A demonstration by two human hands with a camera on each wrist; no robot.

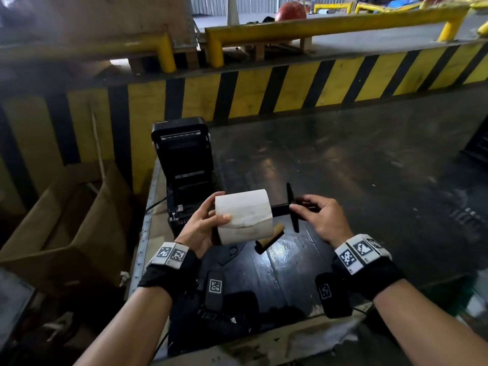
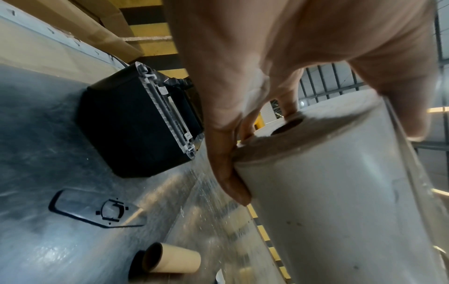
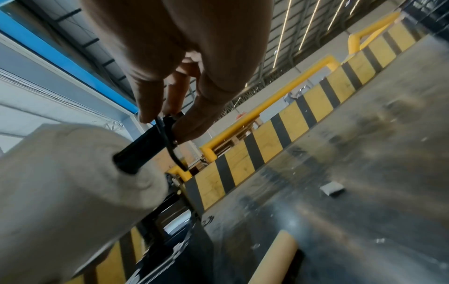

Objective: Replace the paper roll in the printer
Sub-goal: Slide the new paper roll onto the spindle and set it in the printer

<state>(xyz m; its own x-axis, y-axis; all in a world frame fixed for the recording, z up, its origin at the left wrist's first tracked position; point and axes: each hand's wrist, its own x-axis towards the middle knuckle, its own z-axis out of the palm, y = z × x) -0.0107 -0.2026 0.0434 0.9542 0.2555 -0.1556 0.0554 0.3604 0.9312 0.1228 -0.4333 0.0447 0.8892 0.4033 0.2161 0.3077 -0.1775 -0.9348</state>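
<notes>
My left hand (image 1: 208,220) grips a white paper roll (image 1: 244,216) (image 2: 340,201) above the dark table, thumb on its front, fingers behind. A black spindle (image 1: 282,207) (image 3: 143,146) with a flat end plate (image 1: 291,204) sticks partly into the roll's right end. My right hand (image 1: 314,212) pinches the spindle at the plate with thumb and fingertips (image 3: 145,113). The black printer (image 1: 182,159) (image 2: 136,130) stands behind with its lid up and its bay showing no roll. An empty cardboard core (image 1: 274,233) (image 2: 170,258) lies on the table under the roll.
A second black end plate (image 2: 97,209) (image 1: 232,252) lies flat on the table (image 1: 343,167) near the front. A yellow-and-black striped barrier (image 1: 290,85) runs behind the table. An open cardboard box (image 1: 66,220) sits to the left, below the table's edge.
</notes>
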